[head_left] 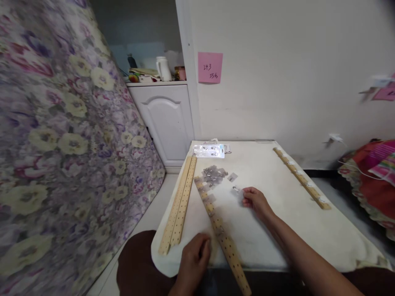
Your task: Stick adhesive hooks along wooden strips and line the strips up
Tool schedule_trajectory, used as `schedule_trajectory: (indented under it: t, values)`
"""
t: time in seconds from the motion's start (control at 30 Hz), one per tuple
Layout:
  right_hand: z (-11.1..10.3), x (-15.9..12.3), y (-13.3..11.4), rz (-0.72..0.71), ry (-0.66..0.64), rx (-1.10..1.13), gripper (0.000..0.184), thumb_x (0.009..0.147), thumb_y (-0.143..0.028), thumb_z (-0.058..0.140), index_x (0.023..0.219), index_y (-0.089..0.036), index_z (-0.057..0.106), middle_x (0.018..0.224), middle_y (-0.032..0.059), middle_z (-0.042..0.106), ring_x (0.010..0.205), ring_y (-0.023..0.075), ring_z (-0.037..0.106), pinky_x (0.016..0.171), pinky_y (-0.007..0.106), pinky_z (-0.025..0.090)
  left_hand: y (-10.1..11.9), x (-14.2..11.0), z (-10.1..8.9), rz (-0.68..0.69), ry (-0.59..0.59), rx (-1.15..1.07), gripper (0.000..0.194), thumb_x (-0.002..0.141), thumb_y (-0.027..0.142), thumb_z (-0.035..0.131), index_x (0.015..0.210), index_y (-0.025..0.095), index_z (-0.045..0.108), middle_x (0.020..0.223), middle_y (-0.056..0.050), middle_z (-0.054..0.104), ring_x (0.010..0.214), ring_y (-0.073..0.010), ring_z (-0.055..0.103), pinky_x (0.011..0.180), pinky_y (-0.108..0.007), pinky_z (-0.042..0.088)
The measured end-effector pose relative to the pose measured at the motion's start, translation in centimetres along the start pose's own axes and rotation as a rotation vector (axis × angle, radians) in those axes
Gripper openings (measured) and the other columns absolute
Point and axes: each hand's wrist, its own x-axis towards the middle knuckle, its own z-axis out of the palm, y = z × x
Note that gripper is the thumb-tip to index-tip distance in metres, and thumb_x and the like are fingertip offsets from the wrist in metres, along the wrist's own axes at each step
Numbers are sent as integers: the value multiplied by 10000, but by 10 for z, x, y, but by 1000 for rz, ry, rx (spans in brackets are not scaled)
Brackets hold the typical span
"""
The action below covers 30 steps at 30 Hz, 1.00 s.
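My right hand (256, 201) is over the middle of the table, thumb and fingers pinched on a small clear adhesive hook (237, 190). Closed in a loose fist, my left hand (195, 255) rests by the near table edge, with nothing visible in it. Between the hands lies a wooden strip with holes (228, 246), its near end jutting past the edge. Clear hook pieces sit along its far half. Beyond them is a pile of clear hooks (213, 174), with a single clear square (232, 177) beside it.
Two more perforated wooden strips (179, 205) lie side by side at the left. Another strip (300, 177) carrying several clear hooks lies along the right. A clear plastic package (210, 151) is at the far edge of the white-covered table (259, 242). A flowered curtain (77, 144) hangs left.
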Motion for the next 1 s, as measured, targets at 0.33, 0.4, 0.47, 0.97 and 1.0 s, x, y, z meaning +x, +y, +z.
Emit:
schedule_trajectory:
  t: [0.33,0.4,0.47,0.97,1.0]
  values:
    - [-3,-112,-13,114,-201,322,306,610,-253,735,819,-181,522,634,-55,589,426,56,520,404,165,403,74,-4,9,-349,-19,-506,314,848,471,493,940,180,566,637,47,510,504,-85,435,459,-190,323]
    - [1,-125,-8,109,-228,330,327,610,-276,761,812,-183,522,592,-66,580,417,62,521,406,165,395,90,-3,19,-396,-87,-642,352,813,482,543,996,181,539,660,47,532,482,-82,448,426,-186,318]
    - [2,-134,-2,97,-257,308,324,626,-304,763,806,-186,521,579,-66,583,432,75,539,420,171,399,100,-1,28,-405,-116,-730,358,794,478,577,980,176,526,658,48,536,462,-75,449,411,-183,319]
    - [-12,-144,17,-41,-318,18,165,766,-306,609,850,-164,604,566,-62,528,467,72,484,466,195,370,92,-9,38,-515,-86,-871,255,777,397,629,780,173,506,545,64,528,384,-37,406,370,-148,268]
    - [-12,-144,20,-35,-326,-3,177,774,-309,597,878,-166,596,575,-63,535,460,75,496,460,196,371,90,-11,39,-527,-93,-871,258,774,398,630,778,173,504,561,58,544,385,-39,422,369,-148,278]
